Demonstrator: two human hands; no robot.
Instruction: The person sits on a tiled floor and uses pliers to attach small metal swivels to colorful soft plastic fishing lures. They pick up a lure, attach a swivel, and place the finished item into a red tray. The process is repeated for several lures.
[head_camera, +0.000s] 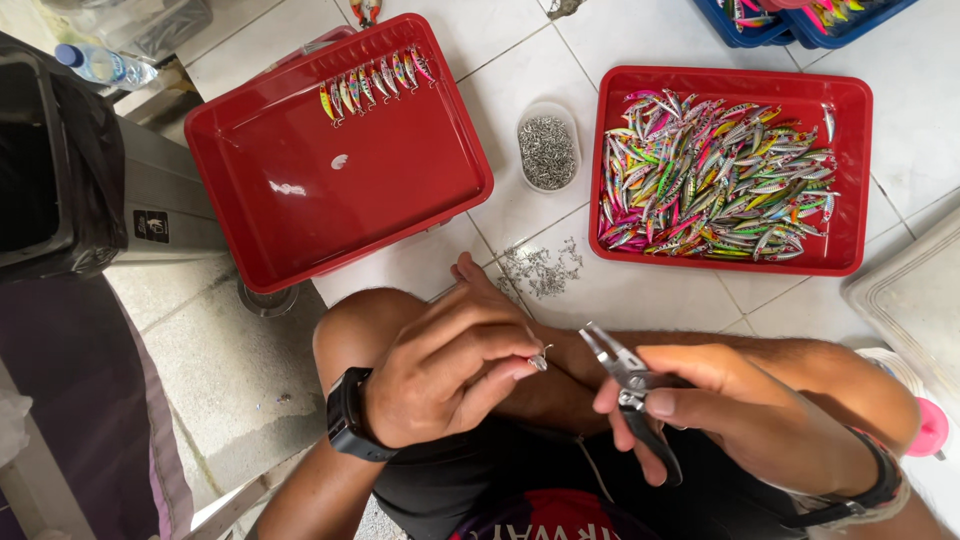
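Floor (640, 290): I see pale tiles with thin grout lines.
Left tray (300, 220): red, resting on the tiles, one short row of fishing lures along its far edge.
Right tray (850, 180): red, heaped with colourful lures.
Between them: clear tub of metal rings (547, 150).
Nearer me: loose split rings (540, 268) scattered on the tile.

red trays (250, 160): 2 | lures in left tray (375, 82): 9 | pliers (625, 378): 1 | hands (450, 375): 2
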